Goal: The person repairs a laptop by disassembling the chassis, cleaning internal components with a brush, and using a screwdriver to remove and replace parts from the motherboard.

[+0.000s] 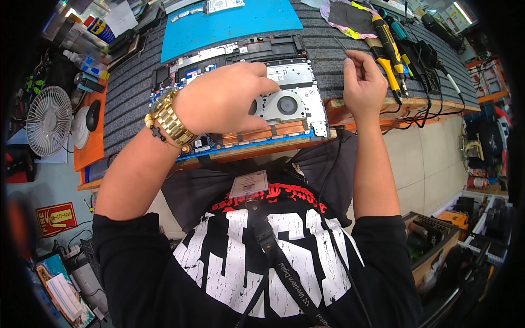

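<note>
**Head view: our hands over an opened laptop**

Head camera looks down on our bench [131, 82], covered by a ribbed grey mat, with a blue mat [229, 24] laid at its far side. At the near edge, right in front of us, lies the laptop [284, 76], back cover off and its insides showing. A silver metal plate spans its right half, and a round fan [286, 105] sits in it beside copper pipes [273, 131] that run along the near edge.

Our left hand [224, 98] hangs over the middle of the laptop, palm down, fingers curled and bunched toward the fan; we cannot tell whether they pinch anything, since the fingertips are hidden under the hand. A gold watch [167, 117] and a bead bracelet ring that wrist.

Our right hand [363, 82] is raised just right of the laptop, over the bench edge, thumb and fingers curled in loosely. A thin dark wire or probe [340, 45] rises from near the thumb, though whether we grip it is unclear.

Right of that hand lie yellow-handled drivers [385, 46]. Off the left end stands a small white fan [48, 120], well apart from the laptop.
</note>
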